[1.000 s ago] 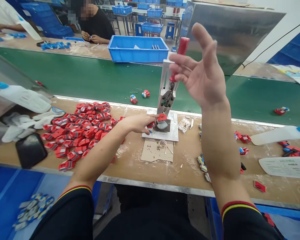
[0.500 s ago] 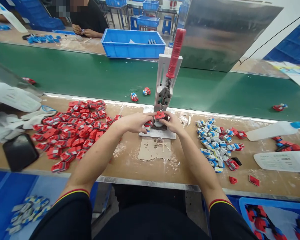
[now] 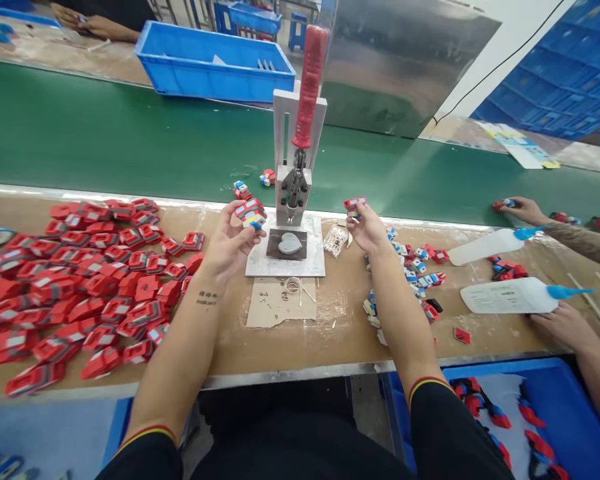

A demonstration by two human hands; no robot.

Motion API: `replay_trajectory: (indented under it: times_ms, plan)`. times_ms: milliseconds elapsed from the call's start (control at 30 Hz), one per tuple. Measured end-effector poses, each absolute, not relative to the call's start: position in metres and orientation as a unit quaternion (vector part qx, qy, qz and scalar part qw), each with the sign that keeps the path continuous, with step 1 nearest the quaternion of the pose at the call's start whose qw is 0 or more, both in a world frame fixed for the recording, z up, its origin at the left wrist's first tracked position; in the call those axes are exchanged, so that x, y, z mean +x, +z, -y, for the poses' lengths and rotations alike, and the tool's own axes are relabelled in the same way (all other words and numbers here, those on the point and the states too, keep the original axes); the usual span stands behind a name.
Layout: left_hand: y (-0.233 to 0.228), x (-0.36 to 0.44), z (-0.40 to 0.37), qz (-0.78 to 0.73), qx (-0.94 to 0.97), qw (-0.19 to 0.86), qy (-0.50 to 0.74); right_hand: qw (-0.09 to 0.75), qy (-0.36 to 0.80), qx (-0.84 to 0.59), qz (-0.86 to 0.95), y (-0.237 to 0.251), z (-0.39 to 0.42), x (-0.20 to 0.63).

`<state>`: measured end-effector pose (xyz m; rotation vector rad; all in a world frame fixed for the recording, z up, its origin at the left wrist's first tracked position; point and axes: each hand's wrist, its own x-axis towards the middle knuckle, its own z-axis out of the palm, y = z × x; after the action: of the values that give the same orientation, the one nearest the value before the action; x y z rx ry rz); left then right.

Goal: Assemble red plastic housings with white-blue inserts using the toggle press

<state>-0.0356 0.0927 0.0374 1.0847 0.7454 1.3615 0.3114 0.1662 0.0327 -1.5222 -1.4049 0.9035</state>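
My left hand (image 3: 229, 241) is raised just left of the press, gripping a red, blue and yellow toy piece (image 3: 249, 213). My right hand (image 3: 365, 227) is lifted to the right of the press and pinches a small red toy part (image 3: 355, 203). Between them stands a small hand press (image 3: 296, 172) with an upright red handle (image 3: 309, 87) on a metal base plate (image 3: 260, 263). Its grey heart-shaped seat (image 3: 289, 244) lies bare.
A large heap of red parts (image 3: 75, 280) lies left, small blue and white parts (image 3: 415, 280) right. The green conveyor (image 3: 130, 147) carries two toy pieces (image 3: 253, 183). Another person's hands (image 3: 560, 323) and white glue bottles (image 3: 510, 297) are at the right; a blue tray (image 3: 555, 400) sits below.
Both hands have lifted off the press seat and moved apart, each carrying a piece. The seat is now bare. The view has shifted rightward, bringing another person's hands into sight.
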Motion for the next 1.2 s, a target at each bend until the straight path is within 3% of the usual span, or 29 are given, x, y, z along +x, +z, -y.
replay_trajectory:
  times_ms: [200, 400, 500, 633, 700, 833, 933, 1033, 1200]
  plan:
    - [0.021, -0.025, -0.080, -0.340, 0.368, 0.641, 0.581, 0.328, 0.256, -0.640, 0.646, 0.041, -0.245, 0.303]
    - [0.013, -0.025, -0.087, -0.429, 0.486, 0.537, 0.541, 0.301, 0.223, -0.643, 0.668, 0.039, -0.253, 0.310]
    - [0.009, -0.022, -0.099, -0.440, 0.562, 0.463, 0.526, 0.382, 0.189, -0.625, 0.654, 0.054, -0.250, 0.322]
    - [0.007, -0.009, -0.113, -0.423, 0.648, 0.404, 0.488, 0.574, 0.160, -0.428, 0.679, 0.105, -0.227, 0.304]
    - [0.005, 0.000, -0.118, -0.409, 0.670, 0.399, 0.475, 0.586, 0.150, -0.353, 0.714, 0.140, -0.206, 0.273]
    - [0.000, 0.013, -0.122, -0.408, 0.676, 0.405, 0.461, 0.564, 0.152, -0.289, 0.758, 0.197, -0.172, 0.206]
    - [-0.004, 0.016, -0.120, -0.409, 0.676, 0.390, 0.474, 0.534, 0.177, -0.286, 0.776, 0.214, -0.160, 0.180]
    - [-0.006, 0.017, -0.118, -0.405, 0.684, 0.375, 0.478, 0.518, 0.147, -0.279, 0.795, 0.210, -0.139, 0.179]
    - [-0.012, 0.020, -0.117, -0.418, 0.705, 0.305, 0.485, 0.434, -0.001, -0.252, 0.865, 0.175, -0.086, 0.199]
